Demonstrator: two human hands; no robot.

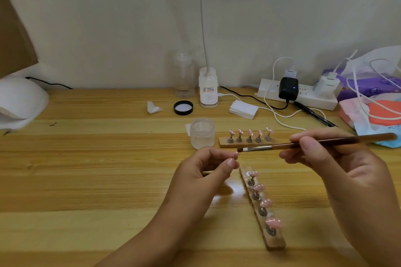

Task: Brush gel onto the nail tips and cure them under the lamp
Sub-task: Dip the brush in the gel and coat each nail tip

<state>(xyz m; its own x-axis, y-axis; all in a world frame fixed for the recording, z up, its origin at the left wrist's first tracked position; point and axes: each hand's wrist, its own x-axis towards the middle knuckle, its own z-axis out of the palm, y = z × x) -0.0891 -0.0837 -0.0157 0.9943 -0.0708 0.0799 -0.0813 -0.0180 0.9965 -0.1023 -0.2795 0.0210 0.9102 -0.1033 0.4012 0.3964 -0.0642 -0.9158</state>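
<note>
1. Two hands meet over the middle of the wooden table (86,169), lower centre of the frame.
2. Left hand (206,171): thumb and forefinger are pressed together on a small pink nail tip (236,154), held up above the table.
3. Right hand (325,158): its fingers are curled round a brown-handled brush (303,144), which lies almost level. The bristles point left and end just beside the pinched tip; whether they touch it cannot be told.
4. Below the hands, a wooden strip (262,208) runs diagonally toward the lower right. Four glossy pink tips stand on it on metal pegs, with a bare white dot at its upper end.
5. Above the brush, a second strip (223,143) lies level and carries five pink tips.
6. An open clear jar (202,133) stands just left of that second strip. Its black lid (183,107) lies further up, inner side upward.
7. At the left edge sits the white curing lamp (21,102).
8. Writing: the white desk lamp base (208,88) at upper centre has a label with small print and a red line, too small to read. A white charger (327,85) on the power strip (303,98) shows grey lettering, too blurred to read. Blue letters on a packet (379,119) at the right edge are too small and blurred to read.
9. A black adapter (288,89) on the power strip shows a blue light.
</note>
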